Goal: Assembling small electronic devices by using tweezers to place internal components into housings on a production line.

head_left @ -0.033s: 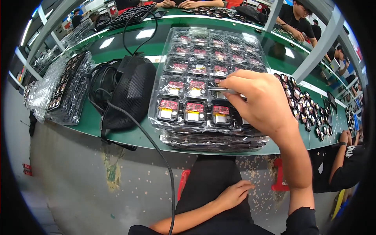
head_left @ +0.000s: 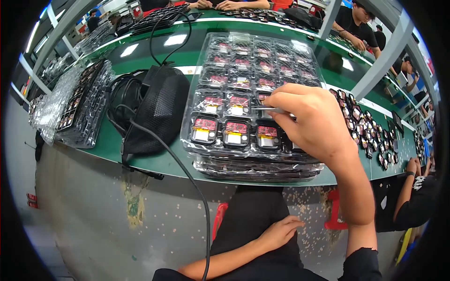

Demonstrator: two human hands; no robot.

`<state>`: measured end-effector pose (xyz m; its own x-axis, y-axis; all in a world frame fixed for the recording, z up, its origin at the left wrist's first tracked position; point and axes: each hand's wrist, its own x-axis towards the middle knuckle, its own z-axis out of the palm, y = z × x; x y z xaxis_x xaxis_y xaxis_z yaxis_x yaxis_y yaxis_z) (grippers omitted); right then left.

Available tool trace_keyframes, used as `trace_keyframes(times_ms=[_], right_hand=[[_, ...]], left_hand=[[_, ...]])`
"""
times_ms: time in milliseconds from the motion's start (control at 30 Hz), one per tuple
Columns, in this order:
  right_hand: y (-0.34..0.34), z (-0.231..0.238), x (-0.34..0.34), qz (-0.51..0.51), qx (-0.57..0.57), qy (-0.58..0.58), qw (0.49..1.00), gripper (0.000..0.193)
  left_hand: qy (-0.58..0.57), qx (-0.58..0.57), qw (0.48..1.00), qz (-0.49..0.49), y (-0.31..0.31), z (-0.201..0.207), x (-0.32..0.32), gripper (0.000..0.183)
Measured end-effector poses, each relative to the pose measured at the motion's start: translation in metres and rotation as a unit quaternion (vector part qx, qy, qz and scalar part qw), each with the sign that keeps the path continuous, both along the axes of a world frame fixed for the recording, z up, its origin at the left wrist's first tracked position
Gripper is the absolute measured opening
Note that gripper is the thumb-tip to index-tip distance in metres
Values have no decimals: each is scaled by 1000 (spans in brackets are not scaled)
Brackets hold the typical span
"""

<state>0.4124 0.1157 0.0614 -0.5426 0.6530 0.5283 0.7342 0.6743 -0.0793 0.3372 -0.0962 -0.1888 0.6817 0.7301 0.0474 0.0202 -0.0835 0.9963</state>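
Note:
My right hand (head_left: 311, 122) is closed around metal tweezers (head_left: 269, 108), thumb and forefinger pinching them. Their tips point left over a clear plastic tray (head_left: 188, 140), at a pocket in its second row from the front. Square black device cases (head_left: 236, 134) fill the tray, each showing a red circuit board, yellow tape and a silvery-white block. My fingers partly hide the case beneath them, so whether the tips touch it I cannot tell. My left hand (head_left: 280, 234) lies on my black-trousered leg with its fingers stretched out, holding nothing.
More trays are stacked under this one near the green table's (head_left: 161, 171) front edge. Left stand a black mesh bag (head_left: 161, 105) with a cable (head_left: 176, 159) and a bubble-wrapped tray stack (head_left: 77, 103). Loose cases (head_left: 370, 126) spread rightward, beside a metal post (head_left: 382, 56). Other people sit around.
The tray and bag sit very slightly further right in the picture. My right hand keeps its pinch on the tweezers, and my left hand stays on my leg.

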Motion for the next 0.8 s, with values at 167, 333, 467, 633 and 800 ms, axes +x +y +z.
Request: trace_keyframes(times_ms=[167,333,467,633,800], right_hand=[[-2,4,-3,-10,-54,-38,998,12],[-14,10,-5,-33,-58,-84,994,21],[-20,13,2,-36,-81,-96,991,23],[-49,19,29,-110,51,165,979,28],[-89,-41,116,-331,77,203,918,25]], left_hand=[[-18,-9,1000,-8,5,-5,-5,29],[-10,-33,999,-12,8,2,-6,32],[-7,-47,999,-20,9,5,-4,36],[-20,-68,997,5,10,-3,-6,43],[-30,-98,995,17,11,-2,-6,47]])
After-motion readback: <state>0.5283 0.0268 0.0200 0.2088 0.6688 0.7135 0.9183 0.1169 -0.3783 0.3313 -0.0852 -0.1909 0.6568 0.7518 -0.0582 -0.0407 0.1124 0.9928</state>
